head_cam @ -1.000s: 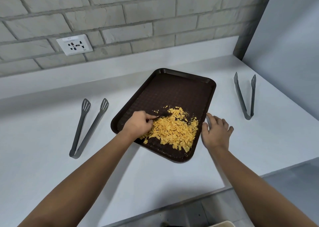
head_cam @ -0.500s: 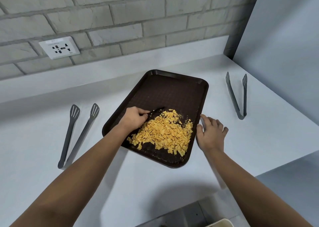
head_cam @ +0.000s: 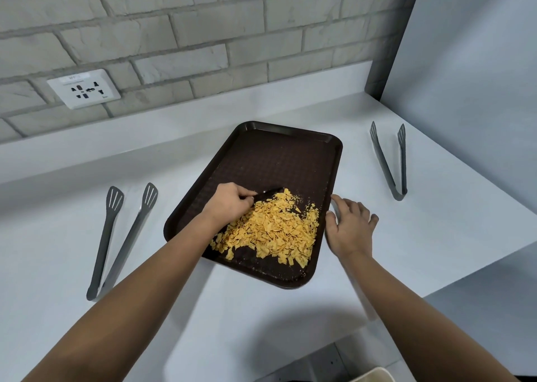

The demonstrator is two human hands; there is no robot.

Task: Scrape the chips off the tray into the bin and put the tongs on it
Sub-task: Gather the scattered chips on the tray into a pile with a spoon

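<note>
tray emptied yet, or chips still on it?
Not emptied. The brown tray lies flat on the counter with a heap of yellow chips on its near half; the far half is bare.

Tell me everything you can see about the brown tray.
The tray is dark brown, rectangular with rounded corners, a raised rim and a textured floor; it looks like plastic. It lies flat and angled on the white counter, its near right corner close to the counter's edge. Its far half is bare; yellow chips are heaped on the near half. The left hand holds a dark scraper against the pile, and the right hand rests at its right rim.
</note>
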